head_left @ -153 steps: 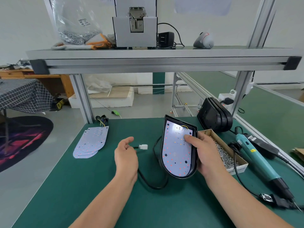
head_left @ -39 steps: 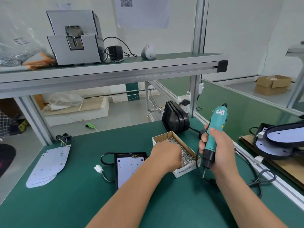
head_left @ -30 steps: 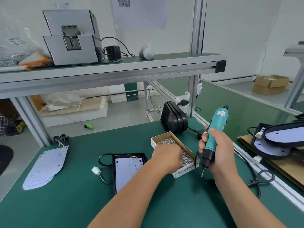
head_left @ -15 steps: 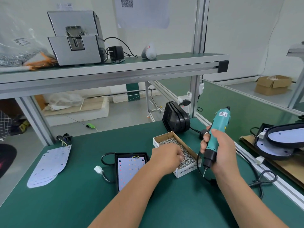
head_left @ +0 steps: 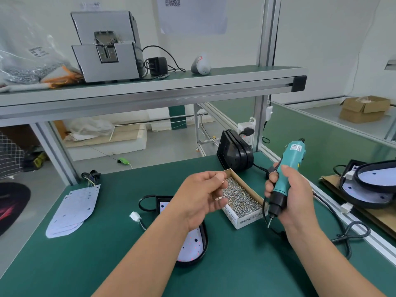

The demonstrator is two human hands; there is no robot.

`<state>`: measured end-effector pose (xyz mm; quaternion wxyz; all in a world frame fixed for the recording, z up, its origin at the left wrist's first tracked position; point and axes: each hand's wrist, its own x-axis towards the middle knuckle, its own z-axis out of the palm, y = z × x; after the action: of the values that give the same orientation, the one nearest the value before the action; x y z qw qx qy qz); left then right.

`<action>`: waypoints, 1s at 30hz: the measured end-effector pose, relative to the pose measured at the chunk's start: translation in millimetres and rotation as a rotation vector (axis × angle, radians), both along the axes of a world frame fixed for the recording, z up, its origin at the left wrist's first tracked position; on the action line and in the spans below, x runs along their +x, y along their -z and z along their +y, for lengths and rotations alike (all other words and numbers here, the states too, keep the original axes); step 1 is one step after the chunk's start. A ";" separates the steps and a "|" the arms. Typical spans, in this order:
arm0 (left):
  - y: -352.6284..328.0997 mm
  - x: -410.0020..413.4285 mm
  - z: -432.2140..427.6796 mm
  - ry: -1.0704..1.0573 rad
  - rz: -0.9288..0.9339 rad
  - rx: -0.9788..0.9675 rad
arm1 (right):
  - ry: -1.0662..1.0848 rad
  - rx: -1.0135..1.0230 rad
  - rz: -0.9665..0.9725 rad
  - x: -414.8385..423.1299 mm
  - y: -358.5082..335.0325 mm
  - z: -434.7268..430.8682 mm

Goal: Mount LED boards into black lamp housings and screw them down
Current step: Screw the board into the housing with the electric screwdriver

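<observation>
- The left hand hangs raised above the table with its fingers curled in toward the palm. It pinches a small screw, which shows between the fingertips.
- The right hand grips the teal electric screwdriver around its body. The tool is held nearly upright, with the bit pointing down above the table, just right of the box.
- The cardboard box of screws sits on the table between the two hands, open and full of loose silver screws.
- The black lamp housing lies flat on the table beneath the left forearm. The LED board is seated inside it, and the arm hides most of both.
- The housing's black cable loops off to the left and ends in a white connector lying on the mat.
- A stack of loose LED boards lies further left, near the table's edge, with bundled wires at its far end.
- More black housings stand on edge behind the box, against the frame post.
- On the neighbouring bench to the right, other housings with boards rest on cardboard.
- The green table mat covers the work surface.
- The shelf above holds a grey machine.
</observation>
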<state>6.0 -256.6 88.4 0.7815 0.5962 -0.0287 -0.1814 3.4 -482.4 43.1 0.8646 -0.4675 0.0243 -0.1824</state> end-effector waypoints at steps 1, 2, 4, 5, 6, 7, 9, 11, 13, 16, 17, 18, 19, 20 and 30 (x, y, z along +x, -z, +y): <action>0.1 -4.6 11.4 -0.002 0.055 -0.083 | -0.012 -0.001 -0.002 -0.8 -0.7 2.2; 0.7 -8.6 23.2 -0.009 0.100 -0.151 | -0.024 -0.003 -0.005 -1.3 -1.8 5.6; 3.0 -16.3 46.1 -0.040 0.185 -0.267 | -0.047 -0.010 -0.021 -3.4 -3.3 15.0; 4.6 -19.6 56.4 -0.058 0.225 -0.317 | -0.065 -0.007 -0.038 -5.2 -3.6 20.6; 7.1 -22.6 65.7 -0.079 0.256 -0.357 | -0.087 -0.004 -0.061 -7.3 -3.8 27.3; 9.1 -25.3 73.7 -0.096 0.279 -0.384 | -0.107 0.001 -0.083 -9.2 -4.4 34.3; 14.4 -30.3 86.3 -0.130 0.312 -0.416 | -0.153 0.009 -0.116 -12.8 -8.3 49.8; 17.7 -34.4 95.1 -0.151 0.326 -0.434 | -0.209 0.034 -0.143 -13.5 -15.8 65.3; 18.0 -38.6 100.5 -0.166 0.326 -0.456 | -0.273 0.092 -0.163 -10.6 -24.6 78.5; 15.1 -42.6 105.7 -0.168 0.299 -0.503 | -0.333 0.209 -0.176 -2.1 -35.6 93.4; 13.3 -43.9 107.1 -0.167 0.293 -0.518 | -0.331 0.239 -0.171 1.4 -37.9 98.1; 12.1 -44.8 108.5 -0.168 0.291 -0.528 | -0.318 0.265 -0.160 4.8 -39.5 103.1; 11.6 -45.4 109.8 -0.171 0.291 -0.532 | -0.301 0.288 -0.147 7.6 -40.0 108.1; 11.8 -45.9 111.1 -0.173 0.291 -0.530 | -0.287 0.312 -0.136 10.1 -39.6 113.5; 28.4 -53.0 102.4 -0.068 0.116 -0.204 | -0.254 0.446 -0.196 -1.3 -29.4 121.2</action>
<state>-47.1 -154.2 60.0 0.8441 0.5029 0.0186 -0.1850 2.1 -361.2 72.5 0.9604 -0.2449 -0.0789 -0.1070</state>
